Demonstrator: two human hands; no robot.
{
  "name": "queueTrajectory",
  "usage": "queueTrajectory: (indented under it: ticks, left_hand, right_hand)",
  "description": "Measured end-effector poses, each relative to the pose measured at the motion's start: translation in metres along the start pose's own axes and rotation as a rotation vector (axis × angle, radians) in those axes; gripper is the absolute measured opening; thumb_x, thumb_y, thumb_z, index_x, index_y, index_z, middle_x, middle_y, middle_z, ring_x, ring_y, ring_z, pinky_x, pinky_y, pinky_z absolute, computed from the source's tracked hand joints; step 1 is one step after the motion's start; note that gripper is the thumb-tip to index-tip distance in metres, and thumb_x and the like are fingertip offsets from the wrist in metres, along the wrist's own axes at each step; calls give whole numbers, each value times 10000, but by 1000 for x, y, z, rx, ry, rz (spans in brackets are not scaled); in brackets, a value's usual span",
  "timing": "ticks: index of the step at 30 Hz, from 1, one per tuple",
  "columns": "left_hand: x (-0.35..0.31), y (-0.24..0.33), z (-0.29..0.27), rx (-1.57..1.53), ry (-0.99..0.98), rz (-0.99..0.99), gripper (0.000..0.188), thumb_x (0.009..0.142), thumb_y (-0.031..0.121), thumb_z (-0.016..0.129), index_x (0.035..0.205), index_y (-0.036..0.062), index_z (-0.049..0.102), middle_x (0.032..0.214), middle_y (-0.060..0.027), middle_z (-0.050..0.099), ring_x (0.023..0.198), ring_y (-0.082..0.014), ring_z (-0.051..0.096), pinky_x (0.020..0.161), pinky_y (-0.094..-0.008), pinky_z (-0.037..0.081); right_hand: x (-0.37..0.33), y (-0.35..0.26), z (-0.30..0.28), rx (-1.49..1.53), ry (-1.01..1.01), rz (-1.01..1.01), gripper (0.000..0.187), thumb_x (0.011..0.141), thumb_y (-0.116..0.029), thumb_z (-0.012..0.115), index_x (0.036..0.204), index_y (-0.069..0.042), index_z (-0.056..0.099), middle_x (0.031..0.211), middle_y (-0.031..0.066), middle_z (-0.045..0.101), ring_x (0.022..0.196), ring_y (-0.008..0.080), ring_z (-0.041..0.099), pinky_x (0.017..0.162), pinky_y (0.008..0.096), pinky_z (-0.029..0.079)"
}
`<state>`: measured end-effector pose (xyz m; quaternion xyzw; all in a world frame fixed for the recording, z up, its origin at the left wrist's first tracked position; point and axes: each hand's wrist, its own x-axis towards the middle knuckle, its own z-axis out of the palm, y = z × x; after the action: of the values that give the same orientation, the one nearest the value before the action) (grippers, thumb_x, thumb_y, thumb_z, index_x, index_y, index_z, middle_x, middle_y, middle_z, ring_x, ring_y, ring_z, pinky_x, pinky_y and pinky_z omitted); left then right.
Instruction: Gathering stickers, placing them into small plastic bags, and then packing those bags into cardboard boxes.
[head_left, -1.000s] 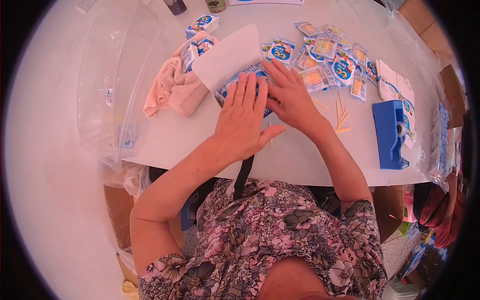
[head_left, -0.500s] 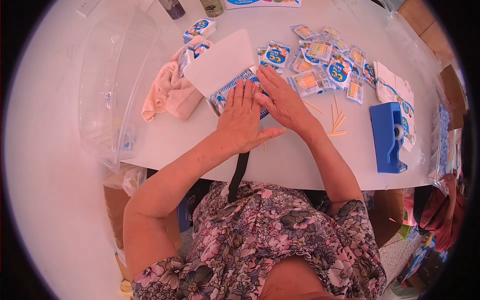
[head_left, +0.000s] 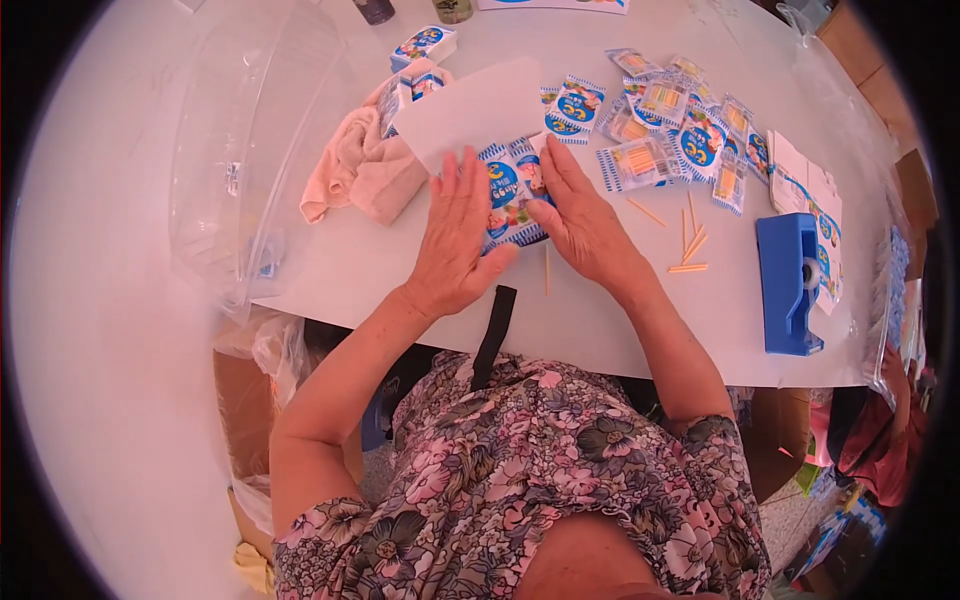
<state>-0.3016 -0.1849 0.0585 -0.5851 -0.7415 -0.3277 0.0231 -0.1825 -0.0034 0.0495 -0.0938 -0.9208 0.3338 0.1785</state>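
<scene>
Small blue-and-white printed packets (head_left: 505,190) lie packed together in a small box, whose white flap (head_left: 470,112) stands up at the far side. My left hand (head_left: 450,242) is open along the box's left side, fingers stretched forward and thumb apart. On the other side, my right hand (head_left: 590,228) is open too, its straight fingers along the box edge and its thumb by the packets. Both palms hide most of the box walls. A thin pale stick (head_left: 547,270) lies just in front of the box.
Loose packets (head_left: 665,125) are heaped to the right, with several pale sticks (head_left: 690,240) nearer me. A blue tape dispenser (head_left: 785,285) stands beside flat printed cartons (head_left: 805,190). Leftward are a pink towel (head_left: 355,165), a small closed box (head_left: 422,45) and a clear plastic tub (head_left: 225,180).
My left hand has moved off the top of the packets to the box's left side, uncovering them. My right hand remains at the right side.
</scene>
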Motion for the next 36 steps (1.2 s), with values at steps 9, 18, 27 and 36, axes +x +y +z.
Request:
queueTrajectory:
  ticks: [9, 18, 27, 36]
  left_hand:
    - [25, 3, -2, 291, -423, 135, 939, 921, 705, 379, 1538, 14, 224, 1612, -204, 165, 1508, -345, 113, 1211, -493, 98]
    - [38, -11, -14, 247, -503, 353, 903, 876, 733, 445, 1526, 119, 326, 1611, -101, 244, 1492, -329, 184, 1211, -487, 128]
    - [63, -32, -4, 194, -555, 427, 754, 815, 414, 705, 1483, 230, 409, 1593, -24, 299, 1472, -321, 237, 1197, -512, 185]
    - [66, -32, -3, 204, -437, 452, 686, 839, 352, 704, 1453, 217, 430, 1535, 15, 379, 1409, -266, 331, 1179, -478, 240]
  right_hand:
    - [-1, 1, 6, 29, 18, -22, 644, 1046, -409, 375, 1452, 91, 358, 1576, 256, 233, 1473, 371, 232, 1174, 391, 263]
    - [-23, -12, -1, 450, 79, 165, 595, 1061, -364, 344, 1442, 90, 379, 1582, 258, 226, 1457, 370, 279, 1169, 375, 267]
    - [-19, 12, -14, 673, 215, 223, 469, 1046, -292, 412, 1349, 50, 518, 1480, 163, 441, 1337, 246, 458, 1108, 382, 368]
    - [-83, -3, 21, -349, -82, -296, 349, 835, -72, 657, 1178, -12, 637, 1305, 158, 596, 1242, 334, 559, 1065, 469, 426]
